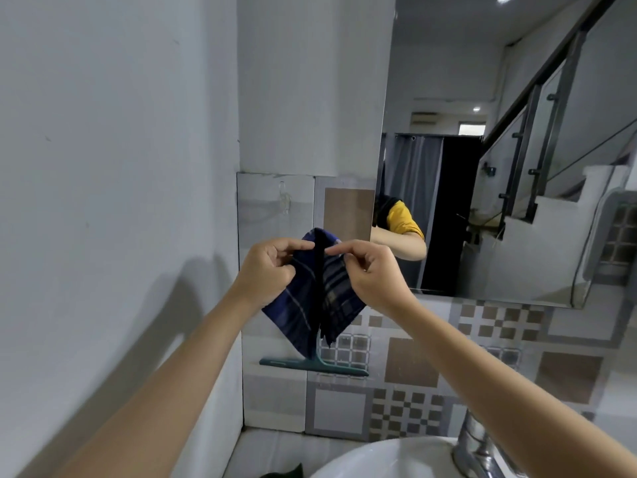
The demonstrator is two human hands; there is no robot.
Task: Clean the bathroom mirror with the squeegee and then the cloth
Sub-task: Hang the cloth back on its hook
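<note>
Below the mirror's (pixel 482 167) left corner, both hands are raised in front of the tiled wall (pixel 431 357). The left hand (pixel 267 267) and the right hand (pixel 370 274) each pinch an upper edge of the dark blue checked cloth (pixel 331 305) between thumb and fingers, so the cloth hangs folded between them. The squeegee (pixel 312 363) is not in a hand; it seems to hang on the wall just under the cloth, blade downward, though what carries it is hidden behind the cloth.

The grip is only a light pinch, so I think the cloth may slip from one side and drop toward the sink (pixel 379 457), where it could get wet and then leave streaks on the glass. The lower corner of the cloth also looks very close to the squeegee handle. If the hands pull sideways, the cloth could catch the squeegee and knock it down.
</note>
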